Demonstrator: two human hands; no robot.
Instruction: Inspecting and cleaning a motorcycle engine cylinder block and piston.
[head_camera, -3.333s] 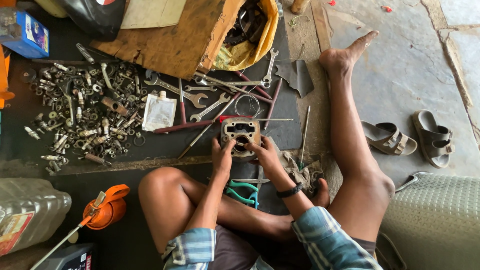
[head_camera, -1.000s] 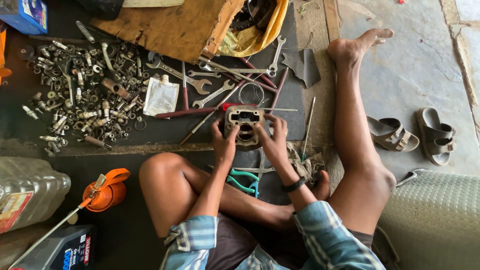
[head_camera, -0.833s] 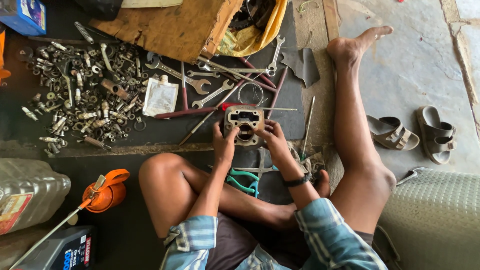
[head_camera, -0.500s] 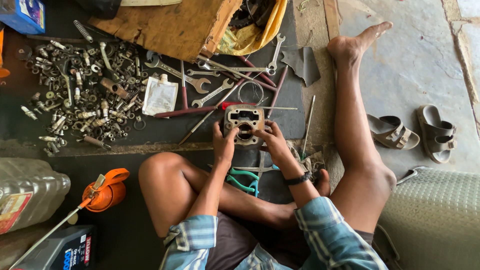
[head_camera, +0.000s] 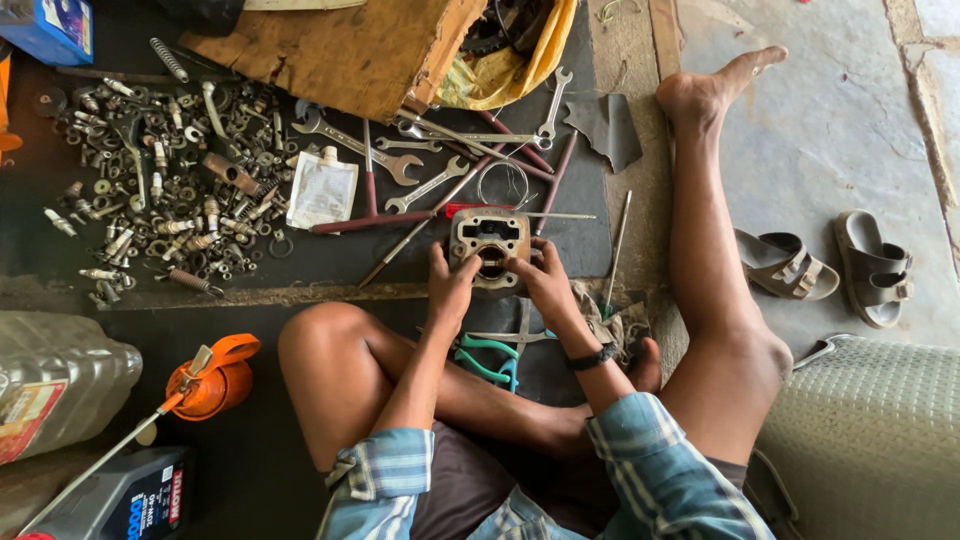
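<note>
Beside the mat's edge, both hands' fingers clamp the metal engine block (head_camera: 489, 246), left hand (head_camera: 450, 290), right hand (head_camera: 545, 285).

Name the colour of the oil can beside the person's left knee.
Orange oil can, seen from the head view.

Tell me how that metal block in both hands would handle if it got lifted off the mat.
The metal engine block looks like solid cast metal, so probably stiff and heavy for its size. Both the left hand and right hand grip it, hinting at weight. Its flat faces suggest it won't roll; grime may make it slippery.
</note>
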